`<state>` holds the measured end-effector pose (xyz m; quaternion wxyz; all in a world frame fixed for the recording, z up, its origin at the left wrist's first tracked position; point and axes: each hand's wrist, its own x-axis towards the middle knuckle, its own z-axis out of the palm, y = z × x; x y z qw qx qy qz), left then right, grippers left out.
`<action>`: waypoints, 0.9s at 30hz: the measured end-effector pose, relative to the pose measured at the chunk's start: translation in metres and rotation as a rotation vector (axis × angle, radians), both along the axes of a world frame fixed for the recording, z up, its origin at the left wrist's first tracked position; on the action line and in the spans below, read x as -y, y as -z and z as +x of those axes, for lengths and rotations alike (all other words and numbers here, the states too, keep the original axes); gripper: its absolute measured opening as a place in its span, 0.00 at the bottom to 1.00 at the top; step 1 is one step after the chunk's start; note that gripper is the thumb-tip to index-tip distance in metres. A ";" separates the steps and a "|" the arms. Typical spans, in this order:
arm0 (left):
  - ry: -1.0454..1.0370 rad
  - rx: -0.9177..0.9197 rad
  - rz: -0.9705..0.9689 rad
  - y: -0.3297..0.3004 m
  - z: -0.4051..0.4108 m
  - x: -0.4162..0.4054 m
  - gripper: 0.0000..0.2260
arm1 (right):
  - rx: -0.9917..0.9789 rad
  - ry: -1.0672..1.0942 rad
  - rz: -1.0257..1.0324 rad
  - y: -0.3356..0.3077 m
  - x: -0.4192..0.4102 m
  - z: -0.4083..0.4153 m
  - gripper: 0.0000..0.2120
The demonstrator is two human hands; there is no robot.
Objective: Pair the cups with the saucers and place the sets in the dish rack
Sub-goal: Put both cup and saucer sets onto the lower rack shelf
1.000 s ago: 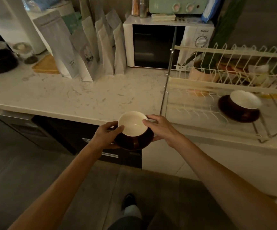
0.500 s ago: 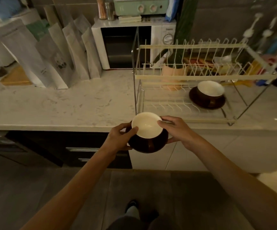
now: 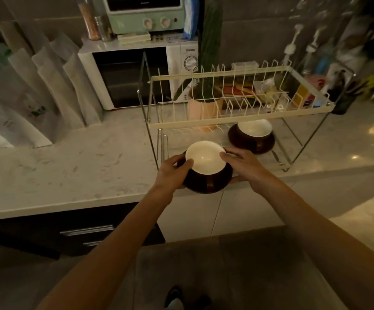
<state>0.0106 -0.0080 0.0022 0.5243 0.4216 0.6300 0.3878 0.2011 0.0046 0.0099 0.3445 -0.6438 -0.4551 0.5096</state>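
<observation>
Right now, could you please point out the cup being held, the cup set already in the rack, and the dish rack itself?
held cup [image 3: 204, 156], head view, white inside of the bowl.
racked cup set [image 3: 254, 129], head view, cup's white interior.
dish rack [image 3: 237, 121], head view, upper tier's front rail.

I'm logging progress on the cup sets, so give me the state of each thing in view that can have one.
held cup: upright, empty, on its saucer, not yet in the rack
held saucer: carried under the cup
left hand: grips the set
right hand: grips the set
second cup and saucer: paired, upright, on the rack's lower tier
dish rack: upper tier bare
microwave: door closed
</observation>
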 end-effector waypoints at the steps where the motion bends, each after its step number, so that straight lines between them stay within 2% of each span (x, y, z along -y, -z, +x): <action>1: -0.008 -0.007 -0.003 0.000 0.002 -0.006 0.18 | -0.005 0.008 0.001 0.000 -0.005 0.000 0.16; 14: -0.105 -0.043 -0.073 0.005 0.005 -0.082 0.17 | -0.015 -0.010 0.014 0.013 -0.084 -0.009 0.17; 22: -0.179 -0.094 -0.073 0.017 0.005 -0.107 0.17 | -0.027 -0.042 0.001 0.024 -0.105 -0.015 0.23; 25: -0.203 -0.099 -0.070 0.020 0.006 -0.111 0.18 | -0.019 -0.055 0.005 0.026 -0.109 -0.016 0.18; 27: -0.210 -0.101 -0.085 0.023 0.007 -0.114 0.12 | 0.006 -0.084 0.018 0.023 -0.112 -0.017 0.07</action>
